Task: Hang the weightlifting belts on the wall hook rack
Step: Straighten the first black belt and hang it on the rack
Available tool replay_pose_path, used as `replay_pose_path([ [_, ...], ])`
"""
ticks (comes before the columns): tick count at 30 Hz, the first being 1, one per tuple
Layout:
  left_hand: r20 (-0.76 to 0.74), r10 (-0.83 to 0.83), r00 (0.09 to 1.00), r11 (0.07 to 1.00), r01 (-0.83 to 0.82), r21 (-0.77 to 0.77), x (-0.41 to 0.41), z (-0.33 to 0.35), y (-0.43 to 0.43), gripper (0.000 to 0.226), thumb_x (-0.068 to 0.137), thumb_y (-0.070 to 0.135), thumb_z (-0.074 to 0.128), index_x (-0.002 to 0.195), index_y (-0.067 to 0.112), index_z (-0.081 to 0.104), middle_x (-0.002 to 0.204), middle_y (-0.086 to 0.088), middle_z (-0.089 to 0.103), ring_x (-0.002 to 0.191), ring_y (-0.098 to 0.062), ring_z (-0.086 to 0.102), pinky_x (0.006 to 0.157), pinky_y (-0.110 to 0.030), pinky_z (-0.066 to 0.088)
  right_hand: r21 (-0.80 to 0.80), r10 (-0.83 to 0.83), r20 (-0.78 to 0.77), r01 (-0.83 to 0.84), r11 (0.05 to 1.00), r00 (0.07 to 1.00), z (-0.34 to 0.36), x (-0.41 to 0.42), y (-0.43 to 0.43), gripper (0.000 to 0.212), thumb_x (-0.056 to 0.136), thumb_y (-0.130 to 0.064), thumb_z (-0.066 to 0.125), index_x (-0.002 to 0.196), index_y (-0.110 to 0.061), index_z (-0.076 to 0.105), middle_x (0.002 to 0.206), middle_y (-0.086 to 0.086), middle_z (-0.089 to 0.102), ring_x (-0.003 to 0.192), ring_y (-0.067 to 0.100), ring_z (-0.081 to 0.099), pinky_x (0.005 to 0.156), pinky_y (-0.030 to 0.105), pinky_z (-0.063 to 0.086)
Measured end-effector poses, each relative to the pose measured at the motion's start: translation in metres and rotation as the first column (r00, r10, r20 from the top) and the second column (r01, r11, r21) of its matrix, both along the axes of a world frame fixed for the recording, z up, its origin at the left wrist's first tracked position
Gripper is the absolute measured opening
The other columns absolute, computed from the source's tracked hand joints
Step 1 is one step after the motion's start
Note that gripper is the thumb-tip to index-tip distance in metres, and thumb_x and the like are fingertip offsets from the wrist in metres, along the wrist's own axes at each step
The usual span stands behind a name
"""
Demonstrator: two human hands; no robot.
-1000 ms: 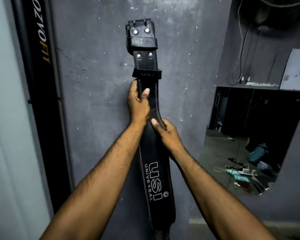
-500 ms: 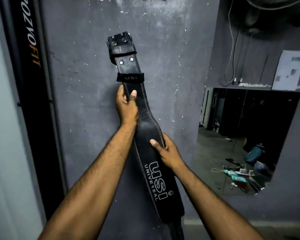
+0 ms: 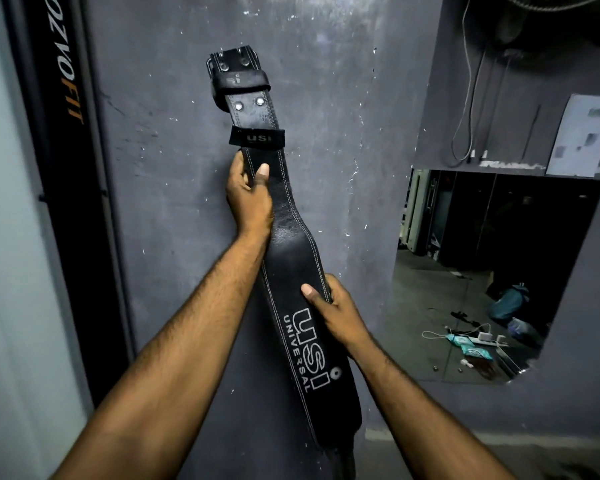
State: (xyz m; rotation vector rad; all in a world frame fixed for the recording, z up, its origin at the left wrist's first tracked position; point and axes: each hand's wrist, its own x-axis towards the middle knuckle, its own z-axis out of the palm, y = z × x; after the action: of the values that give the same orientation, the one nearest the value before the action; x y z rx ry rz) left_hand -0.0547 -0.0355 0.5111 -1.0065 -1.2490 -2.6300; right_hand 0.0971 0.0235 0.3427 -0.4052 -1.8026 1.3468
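A black leather weightlifting belt (image 3: pixel 291 251) with white stitching and "USI UNIVERSAL" lettering stands nearly upright in front of the grey wall (image 3: pixel 174 174), its top tilted left. Its metal buckle (image 3: pixel 234 65) is at the upper end. My left hand (image 3: pixel 250 199) grips the narrow strap just below the small "USI" loop. My right hand (image 3: pixel 336 311) holds the wide padded part lower down, on its right edge. The hook rack is out of frame.
A tall black panel (image 3: pixel 63 188) with orange and white lettering stands at the left. A wall mirror (image 3: pixel 492 271) at the right reflects a floor with cables and bags. Cords (image 3: pixel 465 98) and a white paper (image 3: pixel 582 136) hang above it.
The belt went from vertical to tilted left and sank in view, then rose a little. My right hand slid lower, down to the lettering. Hooks glimpsed at the top edge are gone.
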Motion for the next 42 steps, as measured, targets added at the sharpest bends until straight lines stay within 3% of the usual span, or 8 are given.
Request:
replay_pose_path([
  [5, -0.046, 0.032, 0.998, 0.999, -0.033, -0.007, -0.004, 0.000, -0.008, 0.058, 0.087, 0.011, 0.061, 0.139, -0.007, 0.046, 0.141, -0.022, 0.055, 0.132, -0.034, 0.054, 0.114, -0.048, 0.041, 0.042, -0.053, 0.114, 0.048, 0.998, 0.992, -0.019, -0.004, -0.003, 0.025, 0.093, -0.035, 0.067, 0.112, -0.019, 0.065, 0.105, -0.001, 0.077, 0.097, 0.013, 0.074, 0.092, 0.041, 0.059],
  [9, -0.048, 0.067, 0.997, 0.998, -0.068, -0.015, -0.007, 0.002, -0.016, 0.054, 0.089, 0.008, 0.061, 0.138, -0.008, 0.046, 0.139, -0.023, 0.056, 0.130, -0.034, 0.055, 0.113, -0.047, 0.041, 0.013, -0.045, 0.050, 0.045, 0.999, 0.998, -0.020, -0.009, -0.011, 0.025, 0.092, -0.036, 0.068, 0.112, -0.021, 0.063, 0.104, -0.001, 0.076, 0.095, 0.014, 0.074, 0.088, 0.039, 0.061],
  [12, -0.045, 0.082, 0.996, 0.996, -0.083, -0.012, -0.011, 0.003, -0.021, 0.050, 0.091, 0.002, 0.059, 0.138, -0.008, 0.046, 0.137, -0.023, 0.058, 0.128, -0.033, 0.058, 0.113, -0.043, 0.043, 0.001, 0.040, 0.130, -0.040, 0.999, 0.991, -0.030, -0.006, -0.013, 0.034, 0.092, -0.039, 0.068, 0.122, -0.024, 0.060, 0.112, -0.003, 0.075, 0.101, 0.012, 0.073, 0.089, 0.034, 0.060],
  [16, -0.057, 0.092, 0.994, 0.996, -0.092, 0.004, -0.009, 0.003, -0.024, 0.049, 0.092, -0.001, 0.059, 0.139, -0.008, 0.046, 0.138, -0.021, 0.058, 0.128, -0.031, 0.058, 0.113, -0.039, 0.043, 0.101, -0.114, 0.152, 0.100, 0.990, 0.982, -0.039, -0.012, -0.013, 0.035, 0.092, -0.037, 0.068, 0.123, -0.021, 0.062, 0.109, -0.008, 0.074, 0.098, 0.003, 0.071, 0.092, 0.033, 0.059],
  [21, -0.103, 0.118, 0.988, 0.993, -0.117, 0.010, -0.013, 0.005, -0.027, 0.046, 0.091, -0.001, 0.059, 0.136, -0.006, 0.050, 0.132, -0.016, 0.062, 0.117, -0.024, 0.063, 0.107, -0.030, 0.048, -0.084, 0.137, 0.170, -0.124, 0.989, 0.976, -0.054, -0.003, -0.014, 0.039, 0.094, -0.031, 0.067, 0.130, -0.021, 0.060, 0.120, 0.002, 0.073, 0.110, 0.020, 0.071, 0.096, 0.040, 0.057],
  [27, -0.079, 0.105, 0.991, 0.994, -0.104, 0.012, -0.005, 0.008, -0.027, 0.049, 0.089, 0.000, 0.061, 0.137, -0.006, 0.049, 0.134, -0.021, 0.061, 0.124, -0.032, 0.061, 0.110, -0.039, 0.046, -0.121, 0.072, 0.165, -0.053, 0.991, 0.984, -0.064, 0.004, -0.011, 0.033, 0.092, -0.028, 0.069, 0.124, -0.020, 0.063, 0.116, 0.004, 0.075, 0.107, 0.022, 0.072, 0.098, 0.049, 0.055],
  [31, -0.064, 0.125, 0.990, 0.992, -0.125, 0.012, -0.009, 0.013, -0.028, 0.051, 0.090, 0.000, 0.062, 0.138, -0.007, 0.048, 0.136, -0.021, 0.059, 0.126, -0.031, 0.059, 0.111, -0.040, 0.046, -0.114, 0.133, 0.242, -0.109, 0.988, 0.961, -0.070, 0.014, -0.013, 0.037, 0.094, -0.029, 0.068, 0.129, -0.020, 0.060, 0.120, 0.001, 0.073, 0.111, 0.018, 0.070, 0.100, 0.041, 0.055],
  [42, -0.069, 0.132, 0.989, 0.991, -0.134, -0.015, -0.012, 0.020, -0.028, 0.045, 0.089, -0.004, 0.060, 0.132, -0.010, 0.051, 0.130, -0.025, 0.062, 0.122, -0.036, 0.061, 0.108, -0.041, 0.047, -0.049, 0.078, 0.276, -0.067, 0.997, 0.958, -0.080, 0.016, -0.021, 0.049, 0.088, -0.044, 0.069, 0.132, -0.023, 0.060, 0.122, -0.004, 0.072, 0.114, 0.014, 0.068, 0.105, 0.043, 0.052],
])
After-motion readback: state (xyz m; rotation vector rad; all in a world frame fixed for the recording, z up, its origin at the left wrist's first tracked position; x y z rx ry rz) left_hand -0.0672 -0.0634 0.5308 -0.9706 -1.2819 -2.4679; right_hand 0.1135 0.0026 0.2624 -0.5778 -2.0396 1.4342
